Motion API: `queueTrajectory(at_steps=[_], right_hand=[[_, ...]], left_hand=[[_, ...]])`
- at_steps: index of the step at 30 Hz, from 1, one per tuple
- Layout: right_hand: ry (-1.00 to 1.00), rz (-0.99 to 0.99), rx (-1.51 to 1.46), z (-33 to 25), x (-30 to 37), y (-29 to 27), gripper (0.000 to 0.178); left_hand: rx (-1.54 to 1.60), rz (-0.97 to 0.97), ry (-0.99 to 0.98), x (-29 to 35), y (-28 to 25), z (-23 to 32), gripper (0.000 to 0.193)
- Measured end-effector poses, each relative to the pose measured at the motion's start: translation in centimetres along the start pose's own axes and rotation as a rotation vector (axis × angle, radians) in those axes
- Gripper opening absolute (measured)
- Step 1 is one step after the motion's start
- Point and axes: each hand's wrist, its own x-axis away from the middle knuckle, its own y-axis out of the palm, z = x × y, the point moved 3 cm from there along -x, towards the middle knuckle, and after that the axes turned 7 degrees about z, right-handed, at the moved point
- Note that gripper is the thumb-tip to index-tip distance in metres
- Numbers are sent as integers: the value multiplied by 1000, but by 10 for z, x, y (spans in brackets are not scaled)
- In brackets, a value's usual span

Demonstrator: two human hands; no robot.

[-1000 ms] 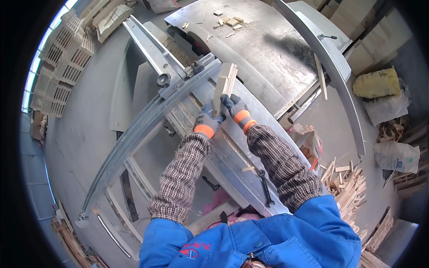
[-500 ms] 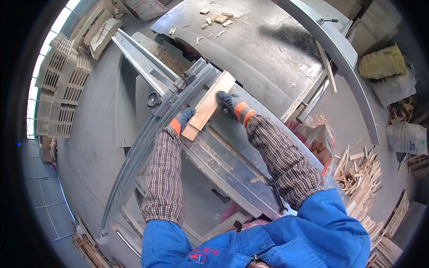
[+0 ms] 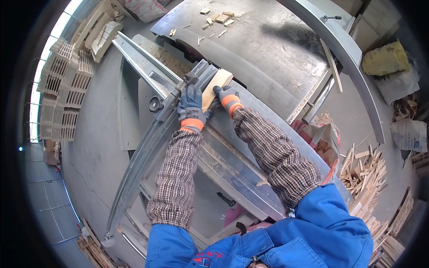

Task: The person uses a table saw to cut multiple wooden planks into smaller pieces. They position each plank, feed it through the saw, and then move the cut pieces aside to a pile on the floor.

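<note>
On a silvery metal worktable [image 3: 230, 129], a pale rectangular wooden block [image 3: 217, 85] is lying between a grey-gloved left hand [image 3: 191, 103] and a grey-gloved right hand [image 3: 227, 95] — whether either is clamping, one cannot tell. It is probably handling light, stiff — best gripped by its long edges.

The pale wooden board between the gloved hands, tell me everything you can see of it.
The pale wooden board is long, narrow and straight-edged, with a light, bare-looking surface. It lies over the grey metal table, slanting away toward the right, its far end in plain view. The right hand touches its right edge; the left hand is along its left side, partly hiding that edge. Whether it is one piece or stacked, I can't tell.
</note>
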Motion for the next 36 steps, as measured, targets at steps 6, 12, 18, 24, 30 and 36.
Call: queueTrajectory(at_steps=[6,12,18,24,30,36], right_hand=[[3,32,-262,4,2,4,51],[-25,106,-259,3,4,1,46],[-9,94,-371,2,6,6,46],[-35,29,-200,5,-11,9,50],[-64,-85,13,-6,-13,12,54],[-66,-32,-29,2,-26,22,53]], left_hand=[[-163,1,30,-1,22,-3,75],[10,-17,-102,-4,14,-7,76],[63,-32,-202,-8,14,-14,84],[-109,-152,-278,-17,13,-2,85],[-66,-123,-261,-18,25,-13,77],[14,-88,-282,-24,29,-9,74]])
